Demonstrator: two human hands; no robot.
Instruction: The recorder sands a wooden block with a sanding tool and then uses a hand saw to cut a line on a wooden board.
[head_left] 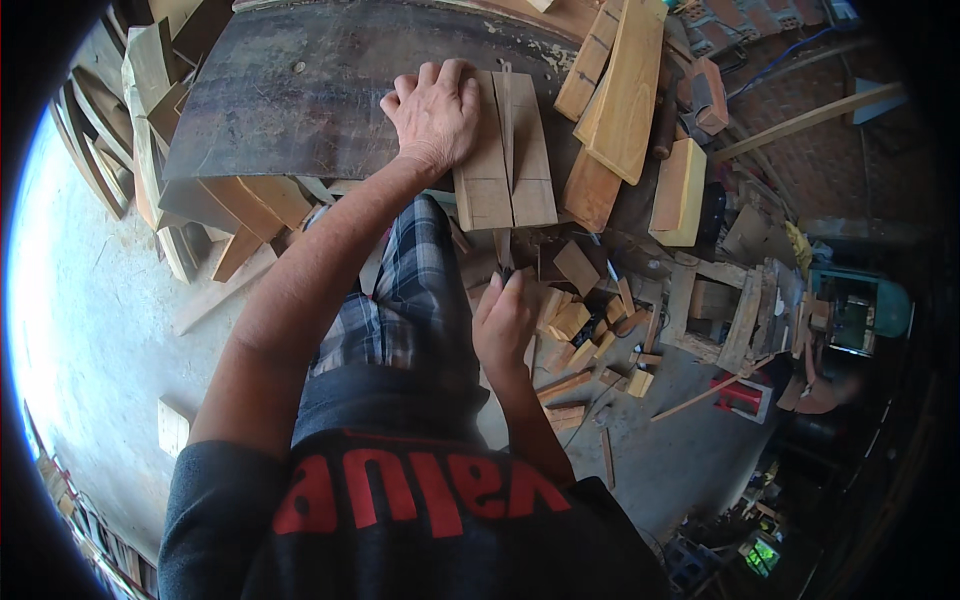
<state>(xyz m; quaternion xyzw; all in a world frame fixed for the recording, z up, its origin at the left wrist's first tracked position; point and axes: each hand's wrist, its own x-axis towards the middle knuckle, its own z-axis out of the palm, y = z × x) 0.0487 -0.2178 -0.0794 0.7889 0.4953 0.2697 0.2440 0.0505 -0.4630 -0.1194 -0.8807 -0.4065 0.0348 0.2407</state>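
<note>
A pale wooden block (478, 185) lies on the dark worktop, its near end jutting over the front edge. A long narrow slit runs down its face, and pencil lines cross it. My left hand (437, 112) presses against the block's left side with bent fingers. Below the near end, my right hand (505, 325) is closed around the dark handle of a narrow-bladed tool (503, 247), which looks like a handsaw. Its blade rises from my fist to the block, in line with the slit; the block hides part of it.
The dark, worn worktop (290, 110) curves across the top. Wooden boards (625, 95) are stacked to the block's right. Offcuts (570, 320) litter the floor beside my right hand, near a rough wooden frame (715, 310). Curved wood pieces (150, 80) lean at far left.
</note>
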